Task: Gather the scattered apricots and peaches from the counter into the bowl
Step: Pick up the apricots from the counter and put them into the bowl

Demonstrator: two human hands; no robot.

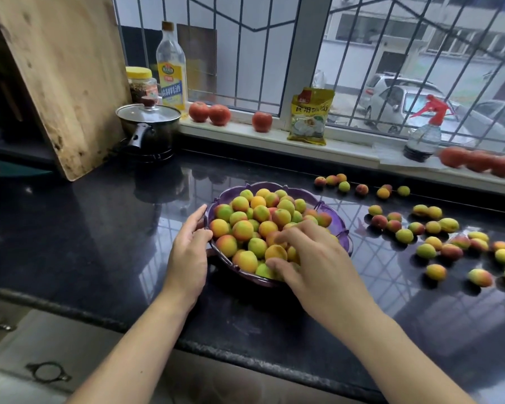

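A purple scalloped bowl sits mid-counter, heaped with yellow, green and red apricots and peaches. My left hand grips the bowl's left rim, thumb on the inside. Over the near right part of the heap, my right hand has curled fingers around an orange fruit. Several loose fruits lie scattered on the black counter to the right, and a smaller row lies near the window ledge.
The counter is glossy black stone. A lidded pot and a leaning wooden board stand at the back left. On the sill are a bottle, a jar, tomatoes, a yellow packet and a spray bottle.
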